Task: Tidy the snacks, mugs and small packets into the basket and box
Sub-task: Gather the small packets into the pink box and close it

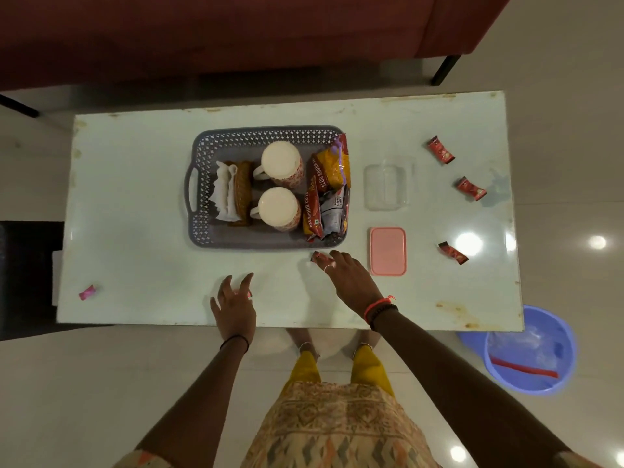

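A grey lattice basket (202,157) sits mid-table holding two upturned mugs (281,163) (277,208), snack bags (332,184) and a napkin holder (233,192). To its right stand a clear plastic box (387,186) and, nearer me, its pink lid (388,250). Three small red packets (441,150) (471,188) (453,253) lie at the right side of the table. My right hand (347,282) is just in front of the basket, its fingertips pinching a small red packet (316,255). My left hand (234,307) hovers with fingers spread over the table's front edge, holding nothing.
A pink wrapper (87,292) lies at the table's (135,214) front left corner. A blue tub (531,352) with a red strip stands on the floor at the right. A dark red sofa (236,32) is behind the table, a dark chair (27,275) at the left.
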A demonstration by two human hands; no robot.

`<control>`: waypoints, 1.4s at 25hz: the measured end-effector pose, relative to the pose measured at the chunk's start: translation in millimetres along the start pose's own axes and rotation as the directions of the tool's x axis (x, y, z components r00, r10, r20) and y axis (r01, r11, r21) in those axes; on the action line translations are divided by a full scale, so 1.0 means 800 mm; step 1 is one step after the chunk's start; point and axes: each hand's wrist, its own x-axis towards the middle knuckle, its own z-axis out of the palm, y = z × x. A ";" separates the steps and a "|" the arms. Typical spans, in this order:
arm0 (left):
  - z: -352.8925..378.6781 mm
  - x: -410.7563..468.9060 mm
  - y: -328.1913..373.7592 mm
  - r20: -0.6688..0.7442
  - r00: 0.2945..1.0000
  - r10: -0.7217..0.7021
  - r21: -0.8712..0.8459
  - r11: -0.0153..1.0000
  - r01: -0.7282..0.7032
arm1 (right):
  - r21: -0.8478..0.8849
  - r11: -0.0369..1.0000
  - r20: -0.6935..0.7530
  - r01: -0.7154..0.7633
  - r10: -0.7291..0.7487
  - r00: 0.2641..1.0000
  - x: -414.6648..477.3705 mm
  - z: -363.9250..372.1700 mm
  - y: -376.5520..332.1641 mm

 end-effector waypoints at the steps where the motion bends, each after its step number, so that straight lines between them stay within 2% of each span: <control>1: -0.001 0.005 -0.005 0.024 1.000 -0.013 -0.045 0.999 0.015 | -0.002 1.000 -0.003 -0.003 0.003 1.000 0.005 0.003 -0.003; 4: -0.002 0.017 -0.015 0.049 0.998 -0.040 -0.207 0.977 0.049 | -0.009 1.000 0.017 -0.001 0.002 1.000 0.013 0.013 -0.007; 7: 0.000 0.029 -0.025 0.010 1.000 -0.013 -0.228 0.974 0.015 | -0.026 1.000 0.041 0.004 -0.003 0.999 0.018 0.018 -0.012; 10: 0.002 0.045 -0.036 0.033 0.999 0.044 -0.208 0.977 -0.036 | -0.084 0.996 0.071 -0.009 0.015 0.997 0.028 0.020 -0.014; 12: 0.001 0.051 -0.042 0.058 0.997 0.055 -0.280 0.959 -0.037 | -0.084 0.996 0.069 -0.028 0.034 0.997 0.032 0.021 -0.011; 14: -0.002 0.051 -0.043 0.082 0.995 0.055 -0.376 0.926 -0.020 | -0.026 0.997 0.061 -0.068 0.069 0.996 0.035 0.022 -0.008; 17: -0.007 0.039 -0.027 0.087 0.989 0.118 -0.469 0.881 -0.064 | 0.170 0.958 0.059 -0.231 0.224 0.973 0.035 0.019 -0.002; 21: -0.010 0.016 0.029 0.081 0.965 0.249 -0.518 0.838 -0.172 | 0.417 0.822 -0.009 -0.388 0.431 0.902 0.018 0.002 0.026; 24: -0.009 -0.005 0.083 0.098 0.935 0.340 -0.573 0.788 -0.226 | 0.513 0.725 -0.124 -0.460 0.592 0.796 0.008 -0.024 0.064; 27: -0.008 -0.018 0.135 0.092 0.906 0.414 -0.620 0.735 -0.273 | 0.636 0.656 -0.247 -0.406 0.671 0.699 0.017 -0.063 0.096; 29: -0.010 -0.022 0.167 0.069 0.893 0.446 -0.651 0.698 -0.299 | 0.658 0.664 -0.320 -0.356 0.674 0.666 0.032 -0.092 0.116; 32: -0.017 -0.021 0.210 0.028 0.877 0.479 -0.705 0.632 -0.322 | 0.610 0.705 -0.354 -0.362 0.651 0.671 0.060 -0.124 0.142; 35: -0.026 -0.010 0.247 -0.011 0.873 0.487 -0.719 0.603 -0.345 | 0.557 0.743 -0.296 -0.372 0.596 0.746 0.083 -0.137 0.159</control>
